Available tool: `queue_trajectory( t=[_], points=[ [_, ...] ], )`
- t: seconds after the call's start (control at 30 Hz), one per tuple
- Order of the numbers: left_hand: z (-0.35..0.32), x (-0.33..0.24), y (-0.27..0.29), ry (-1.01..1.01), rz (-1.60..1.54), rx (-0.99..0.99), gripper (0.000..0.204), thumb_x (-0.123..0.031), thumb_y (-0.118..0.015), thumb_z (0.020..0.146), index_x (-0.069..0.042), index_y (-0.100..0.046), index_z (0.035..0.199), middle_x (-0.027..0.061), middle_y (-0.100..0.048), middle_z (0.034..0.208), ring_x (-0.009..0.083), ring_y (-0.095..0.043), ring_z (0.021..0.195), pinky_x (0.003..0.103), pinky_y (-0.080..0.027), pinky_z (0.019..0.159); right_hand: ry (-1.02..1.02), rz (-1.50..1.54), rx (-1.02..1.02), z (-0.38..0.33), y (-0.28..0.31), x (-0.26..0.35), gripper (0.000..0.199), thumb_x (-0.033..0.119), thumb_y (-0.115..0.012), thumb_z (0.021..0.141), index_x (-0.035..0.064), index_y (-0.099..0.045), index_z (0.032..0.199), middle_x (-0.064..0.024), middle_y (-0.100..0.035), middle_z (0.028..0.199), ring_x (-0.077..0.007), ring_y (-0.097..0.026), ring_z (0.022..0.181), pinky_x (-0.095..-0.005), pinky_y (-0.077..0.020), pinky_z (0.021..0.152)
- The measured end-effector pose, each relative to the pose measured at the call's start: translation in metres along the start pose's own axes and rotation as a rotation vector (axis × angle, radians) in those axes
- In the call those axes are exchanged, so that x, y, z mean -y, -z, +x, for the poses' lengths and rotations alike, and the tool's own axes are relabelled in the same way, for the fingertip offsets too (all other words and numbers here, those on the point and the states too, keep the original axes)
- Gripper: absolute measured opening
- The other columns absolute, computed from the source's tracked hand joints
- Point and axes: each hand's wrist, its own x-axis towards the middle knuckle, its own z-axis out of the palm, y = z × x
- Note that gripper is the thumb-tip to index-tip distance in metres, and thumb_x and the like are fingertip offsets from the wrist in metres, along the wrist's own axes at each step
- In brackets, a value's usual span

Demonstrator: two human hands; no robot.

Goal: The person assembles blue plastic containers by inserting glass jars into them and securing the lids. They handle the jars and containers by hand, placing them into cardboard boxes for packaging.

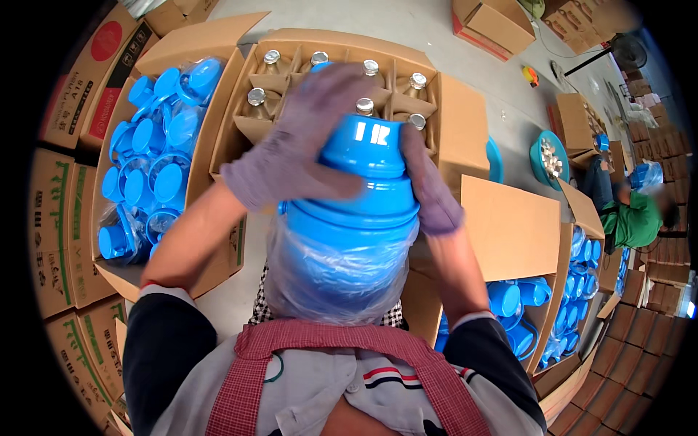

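A stack of nested blue plastic flask collars [369, 198] stands in front of my body, its lower part wrapped in a clear plastic bag [336, 272]. My left hand [309, 138], in a purple-grey glove and blurred, reaches over the stack's upper left with its fingers stretched out and its thumb across the collars. Gloved too, my right hand [433, 185] is closed against the right side of the topmost collars. Just beyond lies an open carton [342, 38] with dividers, where bottle-like flasks with silver tops [371, 67] stand upright in separate cells. Part of it is hidden behind my left hand.
At left, a carton [190, 163] holds blue handled cups [149, 136]. More cartons of blue parts [520, 338] stand at right. A teal basin [536, 171] of small pieces sits on the floor, near a person in green [636, 221]. Stacked cartons [52, 211] line the far left.
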Motion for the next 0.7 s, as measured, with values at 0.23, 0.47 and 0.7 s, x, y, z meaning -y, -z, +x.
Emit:
queue_trajectory(
  t=[0.23,0.47,0.7],
  points=[
    [0.038,-0.027,-0.021,0.041,-0.121,-0.212,0.089,-0.043,-0.080,0.068,-0.004,-0.041,0.139,0.0211,-0.043,0.140,0.0394,-0.038,0.131,0.051,-0.029,0.109,0.602,-0.792,-0.180,0.026,0.049,-0.033,0.078,0.061,-0.020,0.099,-0.0029,-0.045,0.136,-0.0159,-0.057,0.128,-0.0266,-0.052,0.121,-0.0383,-0.0339,0.109],
    [-0.038,0.050,0.000,0.421,0.089,-0.079,0.101,-0.042,-0.084,0.062,-0.004,-0.037,0.142,0.0183,-0.041,0.142,0.0374,-0.036,0.133,0.046,-0.031,0.110,0.242,0.017,0.331,-0.011,0.108,0.013,0.096,0.078,-0.014,0.089,-0.0031,-0.057,0.120,-0.0159,-0.062,0.119,-0.0295,-0.059,0.110,-0.0448,-0.0439,0.099],
    [-0.020,0.023,0.030,0.445,-0.206,0.262,0.103,-0.029,-0.084,0.059,-0.002,-0.033,0.145,0.0224,-0.038,0.144,0.0380,-0.032,0.137,0.045,-0.024,0.114,0.065,-0.447,0.138,-0.029,0.070,0.022,0.085,0.066,-0.013,0.096,-0.0032,-0.050,0.130,-0.0184,-0.059,0.125,-0.0233,-0.057,0.114,-0.0348,-0.0446,0.098]
  ],
)
